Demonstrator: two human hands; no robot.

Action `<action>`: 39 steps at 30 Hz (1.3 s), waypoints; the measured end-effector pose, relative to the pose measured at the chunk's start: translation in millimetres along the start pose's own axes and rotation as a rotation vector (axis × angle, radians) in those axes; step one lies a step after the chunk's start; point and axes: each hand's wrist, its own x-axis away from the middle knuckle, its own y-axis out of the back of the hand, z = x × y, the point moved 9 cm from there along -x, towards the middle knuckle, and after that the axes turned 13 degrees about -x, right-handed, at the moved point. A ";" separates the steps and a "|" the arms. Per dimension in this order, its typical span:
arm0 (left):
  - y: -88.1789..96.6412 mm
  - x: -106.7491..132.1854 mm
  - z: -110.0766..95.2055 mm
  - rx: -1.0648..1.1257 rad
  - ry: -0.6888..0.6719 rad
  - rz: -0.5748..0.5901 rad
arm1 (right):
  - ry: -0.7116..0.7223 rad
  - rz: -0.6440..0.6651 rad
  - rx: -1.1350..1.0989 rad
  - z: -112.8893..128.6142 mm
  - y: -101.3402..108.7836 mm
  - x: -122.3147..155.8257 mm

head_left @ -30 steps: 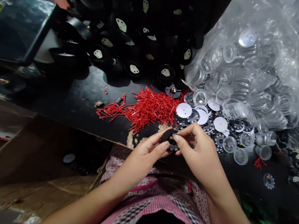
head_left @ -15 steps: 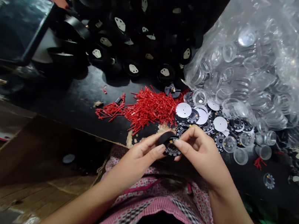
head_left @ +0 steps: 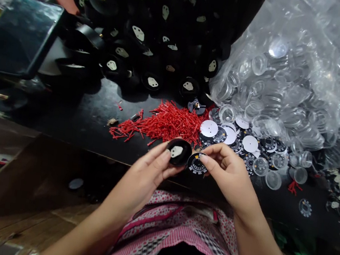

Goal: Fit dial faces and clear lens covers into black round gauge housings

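My left hand (head_left: 146,175) pinches a round black housing (head_left: 179,151) with a pale plate inside it, its open side turned up. Beside it, my right hand (head_left: 229,175) pinches a black dial disc (head_left: 196,164) with white markings by its edge. The two parts sit side by side, just apart, above the near edge of the black table (head_left: 88,119). Just beyond my hands lie a heap of red pointers (head_left: 164,124) and a scatter of dial discs (head_left: 238,140), some white side up.
A large pile of black housings (head_left: 158,36) fills the back of the table. A clear bag of transparent round covers (head_left: 286,76) stands at the right, with loose covers (head_left: 278,169) spilled before it. A dark tablet (head_left: 17,34) lies at the left.
The housing and the dial disc, held together before, have come apart. My left hand has turned the housing open side up and moved it left.
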 end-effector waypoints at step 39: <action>-13.8 -3.5 25.0 -0.570 0.003 0.082 | 0.028 0.001 0.395 20.3 -0.6 4.1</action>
